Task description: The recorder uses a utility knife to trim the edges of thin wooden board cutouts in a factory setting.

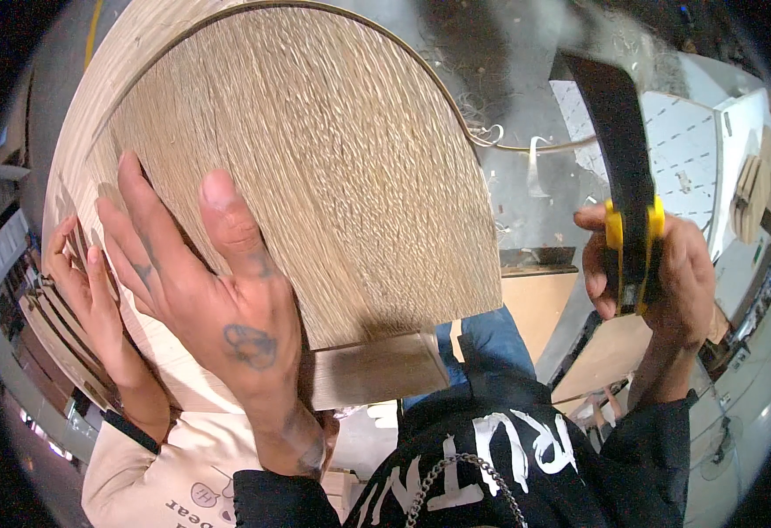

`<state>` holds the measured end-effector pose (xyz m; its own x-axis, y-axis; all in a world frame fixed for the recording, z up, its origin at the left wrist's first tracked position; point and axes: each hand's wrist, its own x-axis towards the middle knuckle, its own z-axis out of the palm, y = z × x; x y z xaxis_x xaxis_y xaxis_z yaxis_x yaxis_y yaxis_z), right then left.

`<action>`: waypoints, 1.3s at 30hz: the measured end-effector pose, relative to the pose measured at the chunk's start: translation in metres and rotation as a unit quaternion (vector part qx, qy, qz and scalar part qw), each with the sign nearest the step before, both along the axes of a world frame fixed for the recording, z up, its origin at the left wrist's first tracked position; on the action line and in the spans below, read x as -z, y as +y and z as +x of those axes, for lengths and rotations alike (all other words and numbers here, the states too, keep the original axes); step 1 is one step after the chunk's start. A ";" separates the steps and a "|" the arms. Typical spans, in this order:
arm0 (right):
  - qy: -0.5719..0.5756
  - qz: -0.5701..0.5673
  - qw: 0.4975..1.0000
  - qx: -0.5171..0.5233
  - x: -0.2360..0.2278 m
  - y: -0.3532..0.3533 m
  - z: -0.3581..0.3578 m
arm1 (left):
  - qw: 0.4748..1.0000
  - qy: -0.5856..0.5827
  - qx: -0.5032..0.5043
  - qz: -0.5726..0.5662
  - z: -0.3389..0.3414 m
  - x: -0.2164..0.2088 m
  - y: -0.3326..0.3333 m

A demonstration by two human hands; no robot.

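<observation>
My left hand, tattooed on the back, lies over the left side of a wood-grain panel with a rounded top. Its fingers are stretched out and the thumb stands apart. A thin edging strip runs round the panel's curve and trails off loose to the right. Beyond the panel's right edge, my right hand is closed round the yellow-and-black handle of a flat tool. The tool's wide black blade points up and away, apart from the panel. Its exact kind is unclear.
Another person's hand rests at the left by a pale wooden surface. A small wood-grain block sits at the panel's near edge. Curled pale shavings show at upper right, with a white patterned sheet and stacked wooden pieces beyond.
</observation>
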<state>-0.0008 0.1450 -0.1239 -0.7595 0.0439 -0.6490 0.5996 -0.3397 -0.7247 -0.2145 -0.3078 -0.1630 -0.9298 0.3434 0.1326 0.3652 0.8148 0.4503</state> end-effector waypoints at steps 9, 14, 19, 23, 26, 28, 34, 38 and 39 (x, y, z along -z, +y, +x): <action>0.250 0.599 0.734 -0.200 -0.005 -0.019 0.027 | 0.980 0.074 -0.122 -0.137 0.093 -0.007 0.186; 0.277 0.622 0.706 -0.194 0.006 -0.026 0.012 | 0.978 0.092 -0.097 -0.157 0.086 0.000 0.167; 0.251 0.627 0.711 -0.196 0.008 -0.031 0.005 | 0.985 0.090 -0.039 -0.144 0.050 -0.005 0.102; 0.253 0.640 0.697 -0.200 0.010 -0.035 -0.002 | 0.991 0.055 0.016 -0.120 0.018 -0.010 0.051; 0.258 0.656 0.683 -0.191 0.012 -0.035 0.000 | 0.992 0.035 0.049 -0.113 0.005 -0.011 0.027; 0.247 0.666 0.674 -0.203 0.010 -0.035 -0.001 | 0.991 0.023 0.064 -0.113 -0.001 -0.014 0.017; 0.243 0.678 0.660 -0.213 0.006 -0.037 -0.009 | 0.991 0.007 0.086 -0.107 -0.008 -0.012 -0.003; 0.245 0.679 0.660 -0.210 0.008 -0.035 -0.011 | 0.990 0.002 0.092 -0.102 -0.011 -0.011 -0.011; 0.247 0.677 0.659 -0.213 0.007 -0.034 -0.013 | 0.991 -0.001 0.094 -0.099 -0.012 -0.011 -0.012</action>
